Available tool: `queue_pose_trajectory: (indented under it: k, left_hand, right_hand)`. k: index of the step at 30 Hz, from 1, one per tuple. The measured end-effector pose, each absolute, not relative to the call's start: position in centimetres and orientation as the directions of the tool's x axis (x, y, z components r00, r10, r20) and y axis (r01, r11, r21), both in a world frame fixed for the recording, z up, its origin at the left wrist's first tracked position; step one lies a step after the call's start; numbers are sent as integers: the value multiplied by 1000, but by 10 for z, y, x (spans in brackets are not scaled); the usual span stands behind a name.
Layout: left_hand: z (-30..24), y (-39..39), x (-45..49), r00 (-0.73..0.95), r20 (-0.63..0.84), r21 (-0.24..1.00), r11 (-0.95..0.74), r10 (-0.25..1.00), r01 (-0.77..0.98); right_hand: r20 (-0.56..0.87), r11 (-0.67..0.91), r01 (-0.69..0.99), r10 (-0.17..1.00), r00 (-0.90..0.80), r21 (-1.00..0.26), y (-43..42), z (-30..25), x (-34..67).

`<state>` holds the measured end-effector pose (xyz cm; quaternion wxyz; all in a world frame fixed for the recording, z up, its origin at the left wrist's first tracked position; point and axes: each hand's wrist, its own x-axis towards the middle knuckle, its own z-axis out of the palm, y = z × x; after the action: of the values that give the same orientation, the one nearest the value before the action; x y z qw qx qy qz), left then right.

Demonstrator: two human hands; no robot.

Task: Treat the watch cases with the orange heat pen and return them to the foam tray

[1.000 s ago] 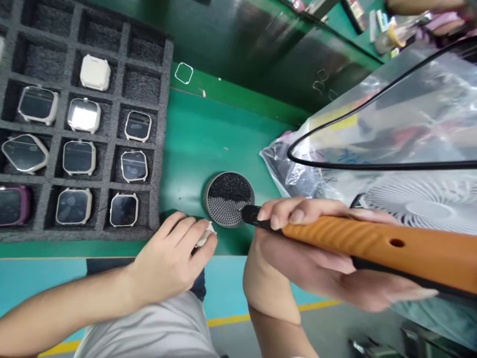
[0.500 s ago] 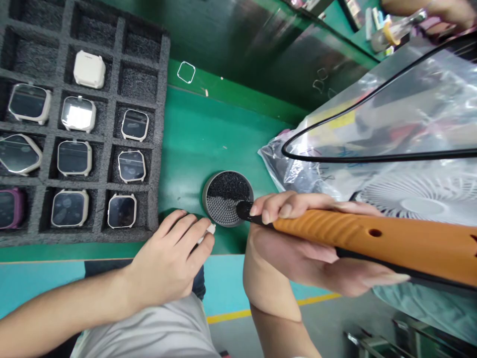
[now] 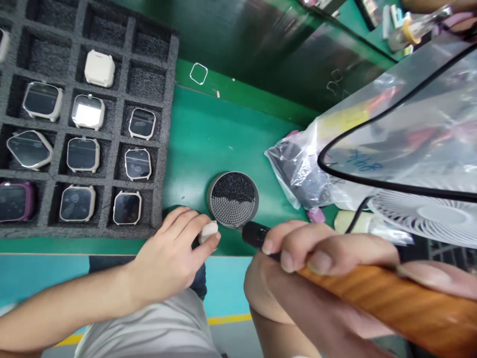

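Observation:
My left hand (image 3: 175, 248) rests at the bench's front edge, fingers closed over a white watch (image 3: 208, 231); most of the watch is hidden beneath them. In my right hand (image 3: 331, 248) is an orange electric screwdriver (image 3: 376, 293) with a black nose. Its thin tip points at the near rim of a round grey screw dish (image 3: 231, 214), whether touching I cannot tell. The dish has a dimpled floor, with a heap of tiny black screws (image 3: 233, 185) over its far half.
A grey foam tray (image 3: 169, 124) at left holds several watches in its pockets. Behind lies a thin white square frame (image 3: 198, 73). Clear plastic bags (image 3: 298, 164), a black cable (image 3: 372, 186) and a white fan (image 3: 436, 214) crowd the right side.
The screwdriver's tip has drawn back from over the dish towards its near rim, and my right hand has come lower and nearer. More of the watch under my left hand shows.

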<state>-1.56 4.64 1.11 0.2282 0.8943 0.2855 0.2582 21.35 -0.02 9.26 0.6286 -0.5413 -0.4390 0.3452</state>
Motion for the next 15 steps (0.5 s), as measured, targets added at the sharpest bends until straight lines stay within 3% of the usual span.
queue_pose_trajectory:
  k: [11,15]
  left_hand:
    - [14,46,-14,702,312,559,-721,640,409]
    - [14,47,-14,697,317,564,-719,643,407]
  right_hand:
    - [164,162,35,926,339,-986,12,80,202]
    - [237,229,66,906,351,-971,5,74,190]
